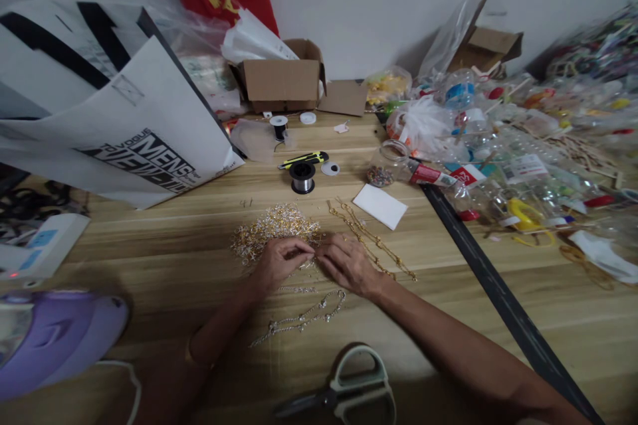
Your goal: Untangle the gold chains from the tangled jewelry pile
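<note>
My left hand (280, 264) is closed in a pinch at the front edge of a loose pile of small gold and silver metal jewelry pieces (274, 229). Close beside it, my right hand (346, 264) is bent with its fingertips drawn together near the left fingertips. Anything between the fingers of either hand is too small to make out. To the right of my right hand lie gold chains (371, 246) with small ornaments. A silver chain (304, 322) rests in a loop in front of my hands.
Large scissors (361, 382) lie at the near edge. Beyond the pile are a wire spool (302, 178), a yellow-black cutter (312, 158), a bead jar (389, 163) and a white card (380, 206). A white bag (149, 126) stands left; plastic bottles (523, 169) crowd the right.
</note>
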The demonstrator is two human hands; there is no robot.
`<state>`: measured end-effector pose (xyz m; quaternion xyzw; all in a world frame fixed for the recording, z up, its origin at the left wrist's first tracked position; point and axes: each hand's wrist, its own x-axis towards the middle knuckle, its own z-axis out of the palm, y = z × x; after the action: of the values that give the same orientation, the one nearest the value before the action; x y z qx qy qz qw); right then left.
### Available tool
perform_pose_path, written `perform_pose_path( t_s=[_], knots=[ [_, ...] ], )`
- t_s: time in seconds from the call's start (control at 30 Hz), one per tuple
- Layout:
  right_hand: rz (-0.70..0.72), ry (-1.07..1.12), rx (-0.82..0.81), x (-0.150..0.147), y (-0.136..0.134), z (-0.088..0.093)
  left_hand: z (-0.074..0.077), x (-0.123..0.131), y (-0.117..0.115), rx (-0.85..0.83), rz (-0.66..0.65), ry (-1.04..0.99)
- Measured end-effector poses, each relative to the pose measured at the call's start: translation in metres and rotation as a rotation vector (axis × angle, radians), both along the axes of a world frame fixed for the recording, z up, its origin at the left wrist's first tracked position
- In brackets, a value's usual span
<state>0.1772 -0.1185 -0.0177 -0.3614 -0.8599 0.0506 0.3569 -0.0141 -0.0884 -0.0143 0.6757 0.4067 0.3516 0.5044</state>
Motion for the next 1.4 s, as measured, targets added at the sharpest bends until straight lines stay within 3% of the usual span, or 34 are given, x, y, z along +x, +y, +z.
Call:
perform_pose_path(
  t_s=[0.43, 0.83, 1.17, 1.4],
  knots=[
    [0.003, 0.018, 0.032, 0.0, 0.0, 0.001, 0.007, 0.003, -0.001, -0.014, 0.006, 0.002],
    [0.014, 0.015, 0.0, 0.0, 0.0, -0.003, 0.003, 0.002, -0.001, -0.013, -0.001, 0.003],
    [0.022, 0.005, -0.014, 0.001, 0.001, -0.004, -0.005, 0.001, -0.001, 0.099, 0.022, 0.057],
    [0.011, -0.002, -0.012, 0.0, 0.002, -0.005, -0.003, 0.001, -0.001, 0.053, 0.016, 0.043]
  ],
)
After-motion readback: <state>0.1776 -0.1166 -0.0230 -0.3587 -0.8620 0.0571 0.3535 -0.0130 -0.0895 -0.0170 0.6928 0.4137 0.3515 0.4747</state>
